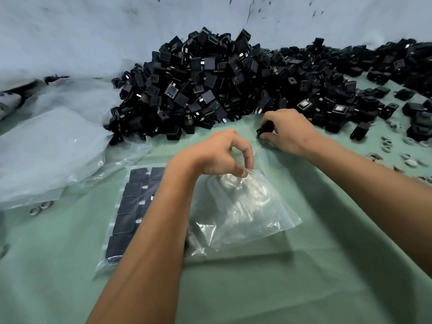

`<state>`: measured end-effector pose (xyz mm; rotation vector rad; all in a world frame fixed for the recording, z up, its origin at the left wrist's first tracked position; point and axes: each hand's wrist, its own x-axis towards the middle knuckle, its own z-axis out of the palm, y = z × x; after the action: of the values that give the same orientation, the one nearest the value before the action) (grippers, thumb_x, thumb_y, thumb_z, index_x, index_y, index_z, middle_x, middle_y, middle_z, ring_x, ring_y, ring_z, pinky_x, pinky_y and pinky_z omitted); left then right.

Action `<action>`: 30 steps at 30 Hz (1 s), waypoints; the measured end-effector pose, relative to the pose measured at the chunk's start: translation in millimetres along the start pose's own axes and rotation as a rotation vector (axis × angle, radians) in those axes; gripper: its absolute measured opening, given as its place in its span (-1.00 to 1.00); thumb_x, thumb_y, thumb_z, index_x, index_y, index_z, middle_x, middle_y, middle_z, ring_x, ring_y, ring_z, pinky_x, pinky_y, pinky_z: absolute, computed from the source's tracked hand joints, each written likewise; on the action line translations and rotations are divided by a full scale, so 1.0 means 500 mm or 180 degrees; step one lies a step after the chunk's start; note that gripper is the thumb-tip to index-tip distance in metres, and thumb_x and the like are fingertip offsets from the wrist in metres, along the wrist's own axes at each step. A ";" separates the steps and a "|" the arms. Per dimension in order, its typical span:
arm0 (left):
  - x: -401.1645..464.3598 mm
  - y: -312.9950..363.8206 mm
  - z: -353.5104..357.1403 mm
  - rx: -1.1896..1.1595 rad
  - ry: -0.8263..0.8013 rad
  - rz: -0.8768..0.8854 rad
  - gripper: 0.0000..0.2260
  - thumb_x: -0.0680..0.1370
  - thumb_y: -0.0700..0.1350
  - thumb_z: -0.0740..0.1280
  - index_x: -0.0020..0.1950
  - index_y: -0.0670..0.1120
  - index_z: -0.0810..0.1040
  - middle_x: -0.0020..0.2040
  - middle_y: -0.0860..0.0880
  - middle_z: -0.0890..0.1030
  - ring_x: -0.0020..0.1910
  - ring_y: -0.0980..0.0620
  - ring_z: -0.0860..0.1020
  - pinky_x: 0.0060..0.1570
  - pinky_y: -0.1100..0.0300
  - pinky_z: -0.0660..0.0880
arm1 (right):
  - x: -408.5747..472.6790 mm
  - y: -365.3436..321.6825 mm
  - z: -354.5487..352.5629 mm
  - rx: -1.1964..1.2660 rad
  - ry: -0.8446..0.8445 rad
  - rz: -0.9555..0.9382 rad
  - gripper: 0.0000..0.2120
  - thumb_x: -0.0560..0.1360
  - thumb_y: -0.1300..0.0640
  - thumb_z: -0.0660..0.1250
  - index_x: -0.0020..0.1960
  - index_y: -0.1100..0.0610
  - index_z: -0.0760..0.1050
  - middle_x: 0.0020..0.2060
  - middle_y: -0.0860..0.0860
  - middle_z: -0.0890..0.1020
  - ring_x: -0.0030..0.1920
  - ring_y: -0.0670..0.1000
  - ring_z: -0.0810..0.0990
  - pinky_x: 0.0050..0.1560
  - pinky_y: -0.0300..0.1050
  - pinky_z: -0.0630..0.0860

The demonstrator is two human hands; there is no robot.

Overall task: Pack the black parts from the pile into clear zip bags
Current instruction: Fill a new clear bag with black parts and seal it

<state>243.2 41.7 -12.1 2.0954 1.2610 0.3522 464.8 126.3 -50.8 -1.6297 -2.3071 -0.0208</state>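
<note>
A big pile of black plug-like parts (210, 85) lies at the back of the green table (280, 288) and stretches off to the right. My left hand (219, 153) pinches the top edge of an empty clear zip bag (243, 211) in the middle of the table. My right hand (287, 132) is at the pile's front edge, its fingers curled round one black part (265, 128). A filled zip bag (131, 211) with rows of black parts lies flat to the left, partly hidden by my left forearm.
Crumpled clear plastic sheeting (51, 146) covers the left side of the table. Small whitish rings (411, 162) lie scattered at the right, and two more (41, 208) at the left. A pale wall (93, 31) rises behind the pile.
</note>
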 end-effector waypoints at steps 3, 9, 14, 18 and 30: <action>-0.007 0.000 -0.011 -0.0004 0.0058 0.0001 -0.83 0.38 -0.12 0.63 -0.19 0.12 0.70 0.13 0.10 0.49 0.15 0.06 0.45 -0.01 0.18 0.39 | -0.061 -0.007 -0.020 0.0144 0.0120 -0.0095 -0.68 0.52 -0.11 0.49 0.16 0.07 0.64 0.02 0.03 0.48 0.07 0.14 0.52 0.01 0.00 0.47; -0.012 0.006 -0.020 -0.0057 0.0151 0.0152 -0.83 0.37 -0.14 0.63 -0.20 0.10 0.72 -0.04 0.16 0.55 0.04 0.14 0.45 -0.02 0.19 0.42 | -0.157 -0.068 -0.092 0.1933 -0.0301 -0.0221 -0.78 0.55 -0.03 0.46 -0.08 0.14 0.62 -0.34 -0.13 0.68 -0.42 -0.11 0.59 -0.36 -0.38 0.39; -0.017 0.015 -0.027 -0.0270 0.0386 0.0394 -0.79 0.38 -0.16 0.61 -0.22 0.15 0.69 -0.04 0.20 0.53 0.01 0.21 0.44 -0.11 0.41 0.33 | -0.194 -0.094 -0.109 0.2237 -0.0879 -0.0571 -0.77 0.46 0.11 0.59 -0.12 0.15 0.54 -0.43 -0.23 0.60 -0.54 -0.14 0.42 -0.47 -0.31 0.38; -0.016 0.013 -0.031 -0.0268 0.0460 0.0420 -0.79 0.38 -0.18 0.61 -0.23 0.12 0.69 0.01 0.12 0.53 0.04 0.14 0.43 -0.07 0.30 0.34 | -0.186 -0.122 -0.100 0.2211 -0.1218 -0.0625 -0.68 0.40 0.06 0.64 -0.07 0.17 0.54 -0.23 -0.05 0.72 -0.33 0.07 0.68 -0.26 0.02 0.64; -0.031 0.013 -0.051 -0.0882 0.0557 0.0738 -0.85 0.31 -0.12 0.57 -0.15 -0.01 0.72 0.11 -0.08 0.63 0.21 -0.20 0.50 -0.02 0.20 0.37 | -0.168 -0.154 -0.046 0.3112 -0.2518 -0.0951 -0.74 0.55 0.22 0.51 0.22 0.16 0.59 0.13 0.11 0.71 0.17 0.18 0.70 0.17 0.22 0.65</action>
<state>226.5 36.6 13.0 2.0045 0.9986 0.7823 424.5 18.0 -38.1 -0.8142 -2.3367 1.6370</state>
